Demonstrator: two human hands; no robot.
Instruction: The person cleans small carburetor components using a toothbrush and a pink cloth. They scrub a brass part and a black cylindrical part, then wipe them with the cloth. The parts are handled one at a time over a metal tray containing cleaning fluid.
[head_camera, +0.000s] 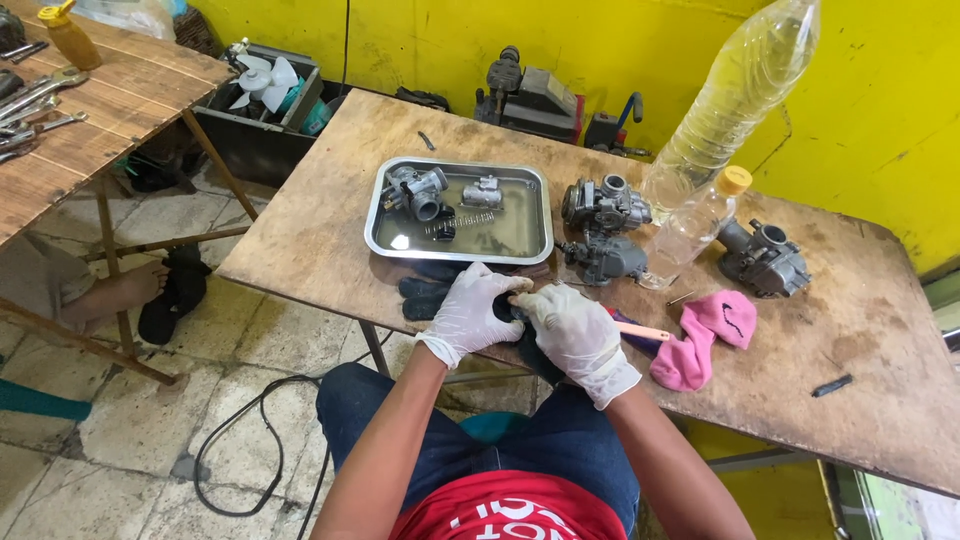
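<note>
Both hands (525, 315) clasp a black part (507, 308) between them

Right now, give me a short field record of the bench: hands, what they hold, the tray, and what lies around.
left hand: white-gloved left hand, gripping a small black part at the table edge
right hand: white-gloved right hand, touching the same part
tray: shallow steel tray with liquid, two grey metal carburetor pieces and a spring inside
behind hands: two grey carburetors, large clear plastic bottle of yellowish liquid
right side: pink sock, third carburetor
surface: worn wooden table
</note>
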